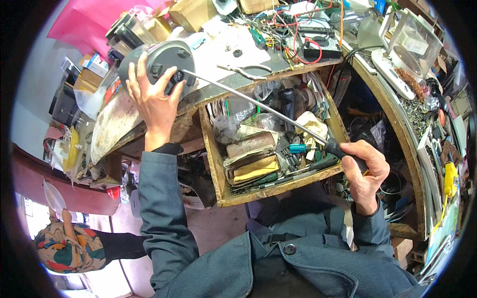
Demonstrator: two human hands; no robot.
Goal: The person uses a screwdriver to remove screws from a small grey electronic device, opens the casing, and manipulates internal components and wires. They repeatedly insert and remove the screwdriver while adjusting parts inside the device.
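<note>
Cluttered workshop, long screwdriver [263, 106], pliers [242, 69], tangled wires [286, 22]

Cluttered workbench [117, 114], pale wall [31, 102]

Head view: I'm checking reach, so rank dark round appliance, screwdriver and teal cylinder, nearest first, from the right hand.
1. Screwdriver: in the right hand
2. Teal cylinder: leftward, in the drawer
3. Dark round appliance: upper left, against left hand

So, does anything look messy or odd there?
Yes. Below the screwdriver, the drawer is open and crammed with jumbled things, and beyond the pliers the wires lie tangled. Finding anything looks hard!
</note>
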